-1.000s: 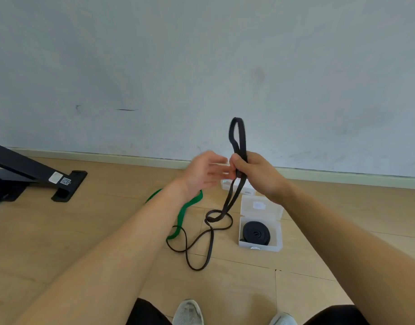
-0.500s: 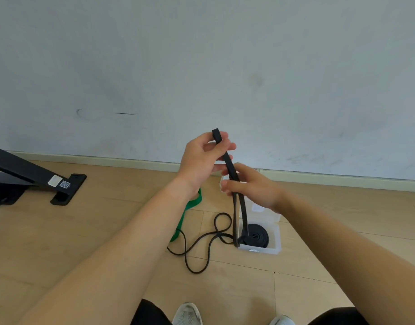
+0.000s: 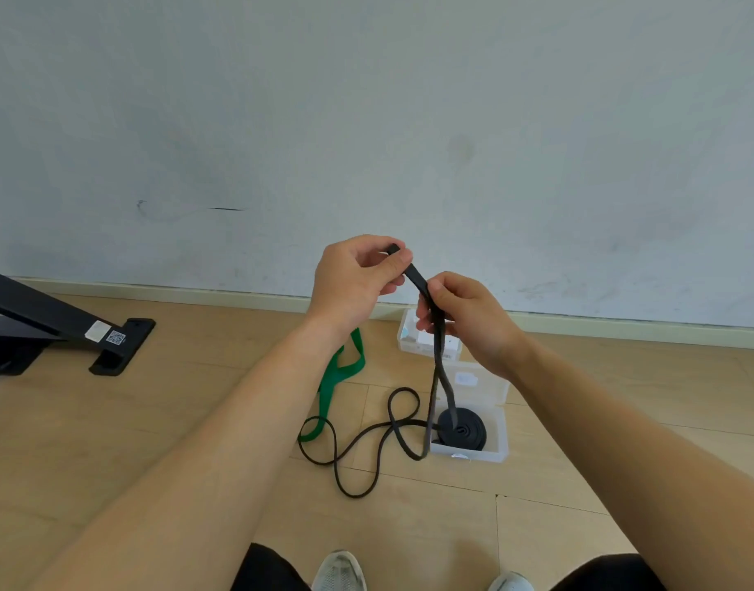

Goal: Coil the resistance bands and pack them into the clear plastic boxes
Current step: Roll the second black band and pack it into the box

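Right hand rose; band hangs beneath both grips.

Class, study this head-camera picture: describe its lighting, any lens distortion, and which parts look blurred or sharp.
Head view: soft, even light with only faint shadows beside the clear plastic box; wide-angle stretch enlarges the arms toward the bottom corners; the hanging stretch of the black band looks slightly smeared, while the left hand, right hand and coiled band look sharp.
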A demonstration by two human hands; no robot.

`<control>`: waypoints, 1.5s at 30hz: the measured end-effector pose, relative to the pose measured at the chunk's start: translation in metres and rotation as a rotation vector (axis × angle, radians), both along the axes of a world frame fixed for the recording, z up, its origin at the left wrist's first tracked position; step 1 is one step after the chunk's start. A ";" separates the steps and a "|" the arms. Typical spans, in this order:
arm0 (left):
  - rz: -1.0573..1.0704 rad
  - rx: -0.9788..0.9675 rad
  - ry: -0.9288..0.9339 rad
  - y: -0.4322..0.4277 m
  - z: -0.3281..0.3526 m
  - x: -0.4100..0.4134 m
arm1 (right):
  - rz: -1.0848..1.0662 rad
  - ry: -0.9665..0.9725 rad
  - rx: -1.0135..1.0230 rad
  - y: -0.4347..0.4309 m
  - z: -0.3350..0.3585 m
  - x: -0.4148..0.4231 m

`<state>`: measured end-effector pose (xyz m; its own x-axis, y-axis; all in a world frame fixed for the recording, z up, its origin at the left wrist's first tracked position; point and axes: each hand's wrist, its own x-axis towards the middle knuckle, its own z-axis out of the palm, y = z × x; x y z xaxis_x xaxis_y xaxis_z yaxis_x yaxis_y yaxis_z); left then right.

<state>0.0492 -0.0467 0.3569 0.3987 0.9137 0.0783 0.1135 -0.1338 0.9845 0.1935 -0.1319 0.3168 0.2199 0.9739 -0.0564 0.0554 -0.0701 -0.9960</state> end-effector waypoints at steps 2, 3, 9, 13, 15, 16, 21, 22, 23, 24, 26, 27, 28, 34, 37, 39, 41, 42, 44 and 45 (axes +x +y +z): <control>0.024 -0.020 0.012 0.001 -0.003 0.000 | 0.011 0.069 -0.003 0.000 0.003 0.001; 0.028 -0.034 0.015 0.001 -0.004 0.000 | 0.016 0.092 0.003 0.000 0.005 0.000; -0.009 -0.121 -0.039 -0.003 -0.008 0.004 | -0.010 0.027 0.066 0.004 0.008 -0.004; -0.110 -0.308 -0.190 -0.003 -0.004 -0.001 | 0.090 0.268 0.018 0.005 0.007 0.002; -0.168 -0.380 -0.281 -0.004 -0.003 -0.002 | 0.150 0.392 -0.001 0.005 0.010 0.001; -0.182 -0.417 -0.335 -0.006 -0.003 -0.001 | 0.168 0.445 -0.008 0.005 0.011 -0.001; -0.164 -0.477 -0.437 -0.008 -0.007 0.003 | 0.187 0.498 -0.020 0.006 0.014 -0.005; -0.141 -0.455 -0.407 -0.007 -0.007 0.002 | 0.181 0.455 -0.023 0.006 0.014 -0.005; -0.122 -0.424 -0.364 -0.006 -0.008 0.001 | 0.168 0.402 -0.027 0.006 0.014 -0.004; -0.110 -0.385 -0.311 -0.005 -0.008 0.000 | 0.153 0.346 -0.034 0.005 0.015 -0.004; -0.115 -0.304 -0.214 -0.002 -0.008 -0.003 | 0.133 0.265 -0.041 0.005 0.016 -0.003; -0.123 -0.275 -0.176 -0.001 -0.007 -0.005 | 0.128 0.244 -0.037 0.005 0.017 -0.003; -0.130 -0.254 -0.146 -0.001 -0.006 -0.006 | 0.125 0.231 -0.030 0.005 0.017 -0.003; -0.173 -0.287 -0.270 -0.009 -0.003 -0.004 | 0.186 0.330 -0.034 0.002 0.023 -0.002; -0.216 -0.385 -0.414 -0.014 -0.004 0.001 | 0.170 0.458 -0.022 0.003 0.026 -0.003; -0.245 -0.430 -0.472 -0.018 -0.003 0.004 | 0.145 0.511 -0.021 0.005 0.025 -0.002; -0.259 -0.456 -0.509 -0.023 -0.003 0.007 | 0.123 0.529 -0.024 0.006 0.026 -0.003; -0.251 -0.462 -0.522 -0.025 -0.003 0.009 | 0.115 0.524 -0.024 0.007 0.027 -0.003; -0.209 -0.442 -0.518 -0.027 -0.002 0.010 | 0.093 0.482 -0.034 0.006 0.029 -0.003; -0.181 -0.394 -0.476 -0.026 -0.002 0.009 | 0.081 0.448 -0.048 0.006 0.030 -0.003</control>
